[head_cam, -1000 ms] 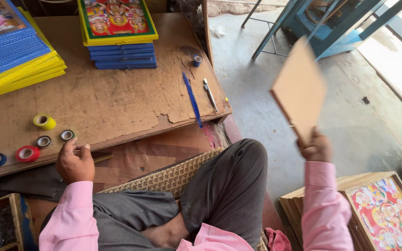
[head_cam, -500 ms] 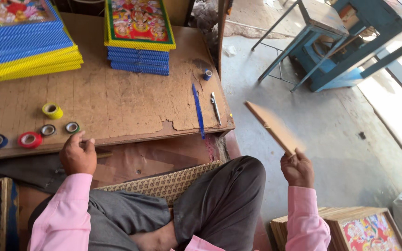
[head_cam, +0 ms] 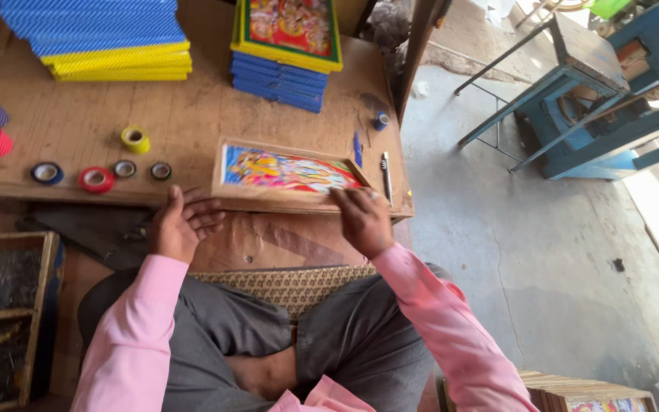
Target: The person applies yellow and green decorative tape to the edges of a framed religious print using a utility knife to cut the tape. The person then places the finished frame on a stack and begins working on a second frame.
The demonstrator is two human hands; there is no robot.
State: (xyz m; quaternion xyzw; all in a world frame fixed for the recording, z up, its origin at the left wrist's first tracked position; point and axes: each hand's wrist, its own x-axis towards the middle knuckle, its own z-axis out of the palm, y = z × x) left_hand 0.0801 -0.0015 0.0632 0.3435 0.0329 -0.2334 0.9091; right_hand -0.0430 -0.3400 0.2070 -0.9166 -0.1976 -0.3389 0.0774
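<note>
Head view: a person in a pink shirt sits w/ legs crossed at a low wooden surface (head_cam: 78, 122).

A framed picture (head_cam: 284, 172) lies flat, face up, near the front edge of the surface. It has a plain wood frame & bright colours inside.

The right hand (head_cam: 364, 221) rests on the front right part of the frame. Its fingers lie flat on top of the wood. They press down, not wrapped round it, so the grip is open & flat.

The left hand (head_cam: 181, 225) is just beside the frame's front left corner, at the edge of the surface. Its fingers are spread & bent a bit, tips near the frame. Can't tell if they touch it. This grip is open too & holds nothing.

Left of the picture sit small tape rolls: a yellow one (head_cam: 136, 140), a red one (head_cam: 95, 179), a blue one (head_cam: 46, 173) & two little ones between. More rolls, red & purple, sit at the far left edge.

At the back are 2 stacks of frames: a blue & yellow stack (head_cam: 101, 38) and a blue stack w/ a bright picture on top (head_cam: 287, 42).

Right of the picture lie a blue pen (head_cam: 358, 149) & a small knife (head_cam: 386, 172).

On the floor to the right stands a blue metal stand (head_cam: 596, 99). A wooden box (head_cam: 5, 313) sits at the lower left. More frames (head_cam: 581, 393) are piled at the lower right.
</note>
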